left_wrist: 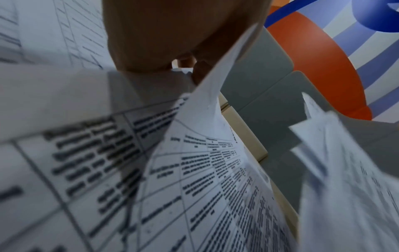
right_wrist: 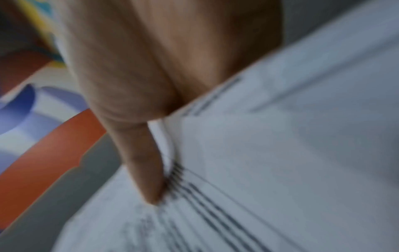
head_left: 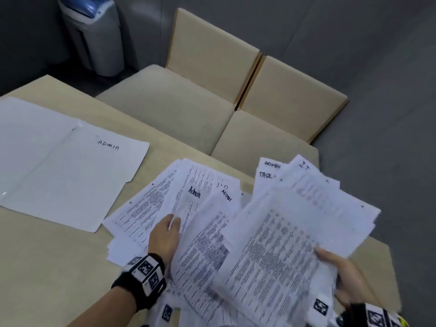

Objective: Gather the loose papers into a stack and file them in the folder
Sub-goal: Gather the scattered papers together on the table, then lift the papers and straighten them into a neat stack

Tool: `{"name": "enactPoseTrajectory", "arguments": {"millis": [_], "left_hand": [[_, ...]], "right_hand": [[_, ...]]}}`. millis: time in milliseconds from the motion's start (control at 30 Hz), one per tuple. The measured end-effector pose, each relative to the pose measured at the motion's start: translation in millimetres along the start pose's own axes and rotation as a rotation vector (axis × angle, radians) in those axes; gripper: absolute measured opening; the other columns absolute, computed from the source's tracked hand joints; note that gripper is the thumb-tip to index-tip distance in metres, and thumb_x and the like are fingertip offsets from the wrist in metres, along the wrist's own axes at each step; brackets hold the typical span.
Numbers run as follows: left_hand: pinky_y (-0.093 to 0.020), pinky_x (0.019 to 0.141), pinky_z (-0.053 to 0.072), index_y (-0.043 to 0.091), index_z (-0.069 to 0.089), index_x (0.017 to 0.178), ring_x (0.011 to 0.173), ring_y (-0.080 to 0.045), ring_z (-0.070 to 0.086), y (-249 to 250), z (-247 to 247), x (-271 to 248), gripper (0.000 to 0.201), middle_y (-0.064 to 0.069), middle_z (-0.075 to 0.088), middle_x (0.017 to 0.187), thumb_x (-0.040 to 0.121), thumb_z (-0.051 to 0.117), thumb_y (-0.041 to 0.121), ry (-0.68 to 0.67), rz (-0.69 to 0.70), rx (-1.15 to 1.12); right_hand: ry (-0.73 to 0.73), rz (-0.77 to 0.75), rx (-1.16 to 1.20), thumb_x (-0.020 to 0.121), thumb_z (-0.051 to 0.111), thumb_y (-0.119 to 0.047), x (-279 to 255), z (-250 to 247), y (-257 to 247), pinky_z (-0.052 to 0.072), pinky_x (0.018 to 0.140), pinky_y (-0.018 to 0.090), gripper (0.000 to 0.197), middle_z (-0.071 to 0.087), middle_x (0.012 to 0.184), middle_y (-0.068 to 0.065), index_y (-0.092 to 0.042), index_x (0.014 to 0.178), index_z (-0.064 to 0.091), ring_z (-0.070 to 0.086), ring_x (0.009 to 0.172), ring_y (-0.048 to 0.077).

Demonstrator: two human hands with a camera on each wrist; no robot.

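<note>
**Papers half gathered, folder open at left**

Folder (head_left: 70,166) lies open flat at the table's left, white, "ADMIN" handwritten near its top right edge. Its near right corner sits just beside the spread papers (head_left: 151,208), may touch, cannot tell. Bare table (head_left: 47,267) shows in front of the folder, down to the near edge.

Left hand (head_left: 166,237): on the spread sheets at centre, fingers curled round the edge of a sheet (head_left: 188,215) and tucked under it. Left wrist view shows that sheet (left_wrist: 215,85) lifted and curving up past the hand (left_wrist: 172,34). Gripping, not flat. Sheets under it fan out unevenly, some marked "Admin" / "ADMIN", edges misaligned, lowest ones overhang toward the near edge.

Right hand (head_left: 342,272): holds a raised bundle of papers (head_left: 295,244) by its right edge, thumb on top, fingers hidden beneath. Right wrist view is blurred, but the thumb (right_wrist: 146,170) lies pressed along the paper (right_wrist: 280,153). Bundle is loosely fanned, corners splayed at upper right, tilted up off the table and overlapping the spread sheets at its left side.

Far edge of the table: two beige chairs (head_left: 184,102) pushed close against it. Grey bin (head_left: 94,36) stands on the floor at upper left. Table's right corner is exposed beyond the bundle.
</note>
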State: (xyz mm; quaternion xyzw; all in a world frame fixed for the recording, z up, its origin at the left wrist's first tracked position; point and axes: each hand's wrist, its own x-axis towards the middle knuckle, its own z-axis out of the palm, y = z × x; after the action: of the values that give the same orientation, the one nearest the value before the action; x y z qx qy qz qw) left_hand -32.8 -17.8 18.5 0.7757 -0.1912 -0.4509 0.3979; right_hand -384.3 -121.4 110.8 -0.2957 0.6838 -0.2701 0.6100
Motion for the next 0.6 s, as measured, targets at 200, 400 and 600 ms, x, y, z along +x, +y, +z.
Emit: {"name": "enactPoseTrajectory", "arguments": {"millis": [200, 400, 600], "left_hand": [[-0.047, 0.112, 0.040, 0.002, 0.039, 0.147, 0.135, -0.035, 0.049, 15, 21, 11, 0.084, -0.016, 0.048, 0.150, 0.091, 0.046, 0.064, -0.131, -0.031, 0.218], [-0.040, 0.102, 0.046, 0.005, 0.027, 0.148, 0.130, -0.032, 0.053, 30, 37, 4, 0.098, -0.014, 0.049, 0.146, 0.075, 0.080, 0.045, -0.382, 0.000, 0.501], [-0.044, 0.085, 0.061, 0.011, 0.068, 0.101, 0.084, -0.016, 0.076, 40, 20, -14, 0.028, 0.000, 0.078, 0.089, 0.078, 0.074, -0.002, -0.610, 0.126, 0.203]], "right_hand": [[0.088, 0.154, -0.122, 0.088, 0.069, 0.003, 25, 41, 82, 0.060, 0.072, 0.042, 0.043, 0.075, 0.107, 0.022, 0.003, 0.130, 0.060, 0.073, 0.082, 0.034], [0.170, 0.002, -0.007, 0.083, 0.074, 0.006, 35, 84, 98, 0.053, 0.087, 0.043, 0.059, 0.066, 0.123, 0.012, -0.009, 0.134, 0.049, 0.065, 0.104, 0.032], [0.061, 0.100, 0.099, 0.045, 0.096, -0.010, 32, 52, 101, 0.050, 0.098, 0.062, 0.086, 0.073, 0.118, 0.025, 0.004, 0.124, 0.066, 0.070, 0.105, 0.044]]}}
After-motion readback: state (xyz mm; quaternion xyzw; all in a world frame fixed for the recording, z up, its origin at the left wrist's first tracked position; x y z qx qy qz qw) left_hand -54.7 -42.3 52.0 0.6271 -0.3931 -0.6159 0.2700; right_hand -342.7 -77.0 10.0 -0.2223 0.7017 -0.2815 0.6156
